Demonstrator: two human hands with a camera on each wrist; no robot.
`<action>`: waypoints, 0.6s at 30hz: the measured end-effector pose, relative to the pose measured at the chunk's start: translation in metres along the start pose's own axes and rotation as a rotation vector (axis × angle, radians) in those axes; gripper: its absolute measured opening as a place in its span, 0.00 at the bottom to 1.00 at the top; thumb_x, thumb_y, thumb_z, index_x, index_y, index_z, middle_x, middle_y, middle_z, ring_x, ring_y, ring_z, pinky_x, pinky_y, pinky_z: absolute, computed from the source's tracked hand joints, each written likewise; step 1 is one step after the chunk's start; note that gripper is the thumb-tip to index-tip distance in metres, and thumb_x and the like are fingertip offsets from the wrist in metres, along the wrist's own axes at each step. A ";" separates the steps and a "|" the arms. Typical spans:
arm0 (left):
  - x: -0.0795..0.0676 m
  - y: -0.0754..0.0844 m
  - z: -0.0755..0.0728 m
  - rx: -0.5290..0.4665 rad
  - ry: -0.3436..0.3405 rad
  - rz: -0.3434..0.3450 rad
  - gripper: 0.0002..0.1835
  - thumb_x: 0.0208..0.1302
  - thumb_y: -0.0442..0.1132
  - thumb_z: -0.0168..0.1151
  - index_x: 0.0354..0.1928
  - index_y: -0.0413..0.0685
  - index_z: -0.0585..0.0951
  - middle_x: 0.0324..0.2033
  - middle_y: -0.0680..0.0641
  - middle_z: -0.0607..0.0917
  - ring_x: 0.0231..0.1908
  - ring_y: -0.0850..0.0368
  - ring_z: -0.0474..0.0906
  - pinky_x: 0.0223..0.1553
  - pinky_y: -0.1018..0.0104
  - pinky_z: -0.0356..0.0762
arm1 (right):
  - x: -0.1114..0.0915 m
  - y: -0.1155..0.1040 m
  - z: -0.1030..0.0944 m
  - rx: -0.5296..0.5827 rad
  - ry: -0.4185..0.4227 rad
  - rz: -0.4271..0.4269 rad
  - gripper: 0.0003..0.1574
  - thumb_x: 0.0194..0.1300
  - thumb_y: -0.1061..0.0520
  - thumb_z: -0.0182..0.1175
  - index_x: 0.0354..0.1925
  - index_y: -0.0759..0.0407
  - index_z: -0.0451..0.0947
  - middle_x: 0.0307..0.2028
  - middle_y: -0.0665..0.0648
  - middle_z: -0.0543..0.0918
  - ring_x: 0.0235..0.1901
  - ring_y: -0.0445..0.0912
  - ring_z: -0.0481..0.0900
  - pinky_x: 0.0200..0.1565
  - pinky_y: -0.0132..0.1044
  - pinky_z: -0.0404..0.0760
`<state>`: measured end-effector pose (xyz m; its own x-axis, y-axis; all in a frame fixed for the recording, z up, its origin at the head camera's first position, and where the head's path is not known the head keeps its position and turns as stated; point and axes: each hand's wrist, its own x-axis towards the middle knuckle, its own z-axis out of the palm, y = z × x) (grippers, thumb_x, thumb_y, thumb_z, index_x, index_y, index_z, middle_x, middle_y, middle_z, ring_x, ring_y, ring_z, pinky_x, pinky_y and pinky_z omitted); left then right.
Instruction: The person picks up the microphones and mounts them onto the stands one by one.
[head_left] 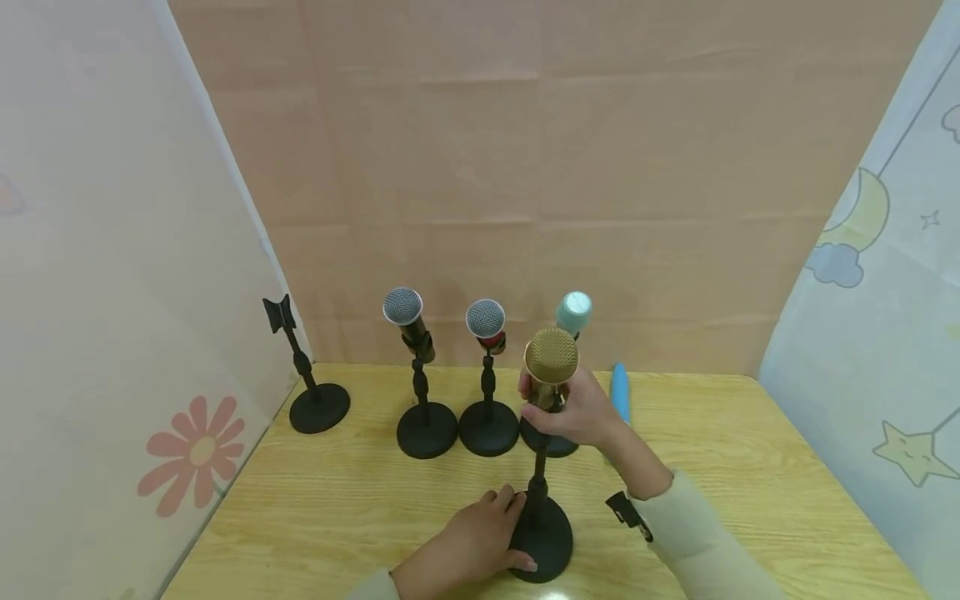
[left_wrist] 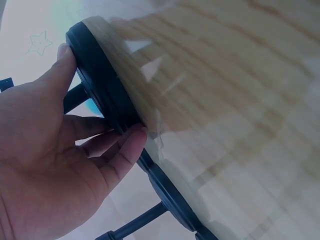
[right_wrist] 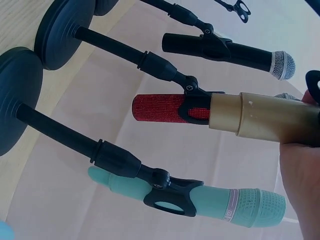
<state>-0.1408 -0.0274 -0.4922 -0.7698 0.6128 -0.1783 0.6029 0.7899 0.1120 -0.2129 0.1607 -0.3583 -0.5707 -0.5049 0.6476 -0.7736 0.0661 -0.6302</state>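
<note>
My right hand point(head_left: 588, 408) grips a gold microphone point(head_left: 552, 357) by its body, at the top of the front black microphone stand point(head_left: 551, 546). In the right wrist view the gold body point(right_wrist: 270, 117) runs lengthwise, its tail overlapping a red glittery microphone point(right_wrist: 157, 107) behind it. My left hand point(head_left: 480, 533) holds the round base of that front stand, thumb near the front edge and fingers on its far left side. The left wrist view shows thumb and fingertips at the rim of the base point(left_wrist: 102, 75).
Behind stand a black microphone point(head_left: 404, 308), a red one with a silver head point(head_left: 486, 321) and a mint-green microphone point(head_left: 574, 311), each on a black stand. A bare stand point(head_left: 318, 407) is at the far left. A blue stick-like object point(head_left: 620, 392) lies at right.
</note>
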 end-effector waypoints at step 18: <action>0.001 0.007 0.004 0.070 0.057 -0.032 0.48 0.57 0.75 0.57 0.70 0.48 0.73 0.60 0.52 0.75 0.56 0.57 0.78 0.46 0.70 0.83 | -0.001 0.002 0.010 0.165 0.014 -0.008 0.08 0.64 0.71 0.65 0.41 0.65 0.80 0.34 0.58 0.86 0.37 0.43 0.86 0.44 0.36 0.85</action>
<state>-0.1367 -0.0215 -0.4955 -0.7984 0.5892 -0.1242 0.5896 0.8068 0.0380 -0.2111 0.1524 -0.3648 -0.5694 -0.4929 0.6579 -0.7229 -0.0808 -0.6862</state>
